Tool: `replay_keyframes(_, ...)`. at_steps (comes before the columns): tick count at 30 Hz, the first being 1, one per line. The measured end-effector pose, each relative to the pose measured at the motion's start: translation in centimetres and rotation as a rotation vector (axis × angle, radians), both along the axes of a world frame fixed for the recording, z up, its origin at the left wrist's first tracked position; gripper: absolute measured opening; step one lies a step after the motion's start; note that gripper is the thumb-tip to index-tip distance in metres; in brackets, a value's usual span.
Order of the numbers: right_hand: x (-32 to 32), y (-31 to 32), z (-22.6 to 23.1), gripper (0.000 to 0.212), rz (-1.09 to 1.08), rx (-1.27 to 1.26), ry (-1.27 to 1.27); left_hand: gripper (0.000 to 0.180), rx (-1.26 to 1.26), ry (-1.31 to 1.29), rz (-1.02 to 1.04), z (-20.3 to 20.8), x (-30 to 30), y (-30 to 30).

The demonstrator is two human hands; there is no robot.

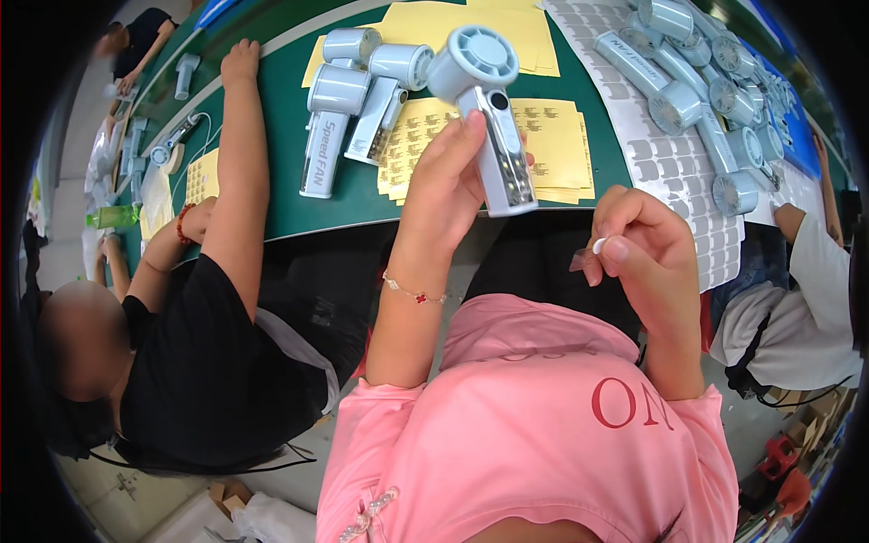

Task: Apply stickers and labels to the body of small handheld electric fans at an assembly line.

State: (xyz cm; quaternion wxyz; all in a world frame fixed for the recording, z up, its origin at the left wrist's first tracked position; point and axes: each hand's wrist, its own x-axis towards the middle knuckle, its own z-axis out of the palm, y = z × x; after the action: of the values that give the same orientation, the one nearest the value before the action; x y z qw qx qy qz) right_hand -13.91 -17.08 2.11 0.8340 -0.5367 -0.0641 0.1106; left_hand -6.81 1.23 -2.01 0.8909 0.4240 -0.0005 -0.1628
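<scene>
My left hand [445,176] is closed round the handle of a light blue handheld fan [495,136]. The fan stands nearly upright above the table's near edge, its round head at the top and a shiny clear panel low on the handle. To the right and lower, my right hand [654,242] pinches a small clear film piece [581,260] between thumb and fingers, apart from the fan. Beyond my left hand, a few more light blue fans [328,131] lie on the green table [281,199]. Yellow label sheets [557,149] lie behind the held fan.
A white sheet with grey cut-out shapes [674,172] covers the table at right. Many fans [692,77] are heaped on and beyond it. At left, a co-worker's arm [237,172] reaches over the table; another person's sleeve [819,262] shows at right.
</scene>
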Motion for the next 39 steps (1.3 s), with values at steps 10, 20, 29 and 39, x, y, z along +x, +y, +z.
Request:
replay_keyframes(10, 1.0, 2.5, -0.6, 0.009, 0.035, -0.044, 0.080, 0.035, 0.113, 0.003, 0.069, 0.7, -1.6, -2.0)
replay_keyframes(20, 0.9, 2.9, -0.7, 0.008, 0.037, -0.104, 0.081, 0.050, 0.204, -0.081, 0.073, 1.7, -1.9, -2.2)
replay_keyframes(29, 0.9, 3.3, -0.4, 0.008, 0.008, -0.162, 0.071, 0.048, 0.209, -0.081, 0.113, 1.9, -2.1, -2.1)
replay_keyframes(39, 0.8, 3.4, -0.1, 0.008, 0.022, -0.160, 0.080, 0.048, 0.174, -0.067, 0.082, 2.0, -2.2, -1.9)
